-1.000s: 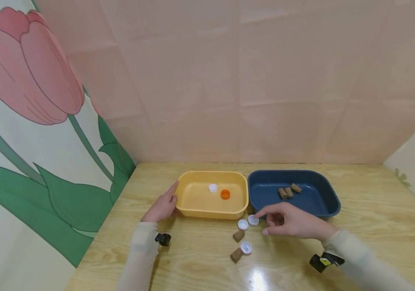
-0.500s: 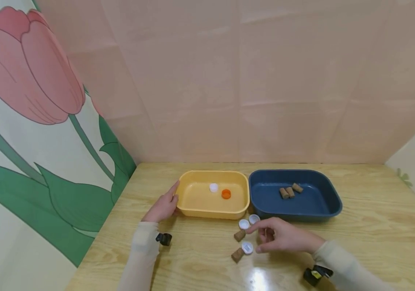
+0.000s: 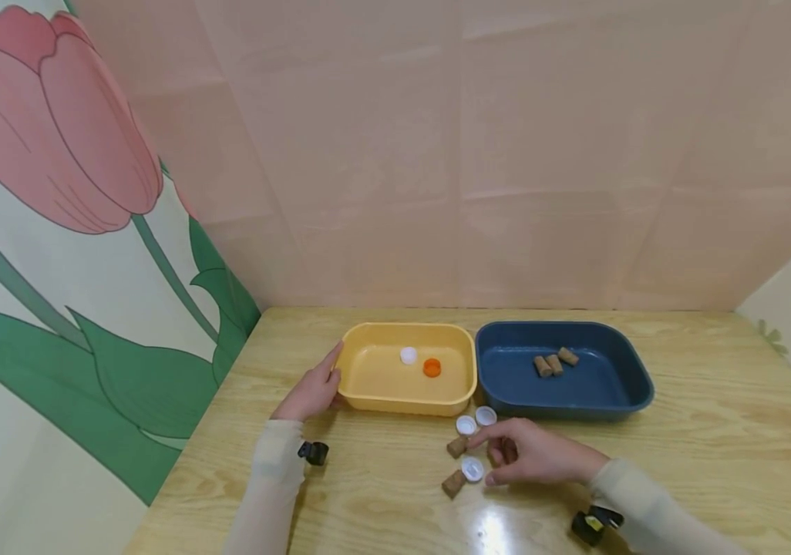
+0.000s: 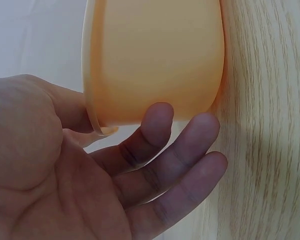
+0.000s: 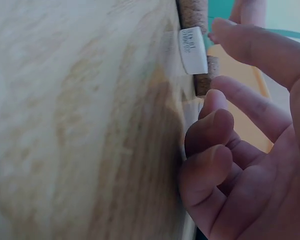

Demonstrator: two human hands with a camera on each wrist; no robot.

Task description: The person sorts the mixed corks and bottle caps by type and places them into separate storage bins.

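Reaching hand: right hand (image 3: pixel 530 455) now sits low over the loose pieces on the worktop (image 3: pixel 715 432), having come back from the blue tray's front rim a second ago.
Nearest pieces: its forefinger tip touches or nearly touches the upper cork (image 3: pixel 456 446); its thumb tip lies just beside the white cap (image 3: pixel 472 468).
Fingers, right: loosely curled, thumb and forefinger apart, nothing held; the right wrist view shows the fingers (image 5: pixel 225 125) bent beside a cap (image 5: pixel 192 50) standing between two corks.
Other loose pieces: lower cork (image 3: pixel 452 483) beside that cap; two more white caps (image 3: pixel 475 421) in front of the trays.
Steadying hand: left hand (image 3: pixel 312 393) has not moved, straight fingers (image 4: pixel 155 135) resting on the end wall of the yellow tray (image 3: pixel 368 397).
Trays: yellow holds a white cap and an orange cap (image 3: pixel 431 368); blue tray (image 3: pixel 617 401) holds three corks (image 3: pixel 552 362).
Meaning: judging by the shift, a pick-up is about to begin; whether cork or cap is meant, I cannot tell.
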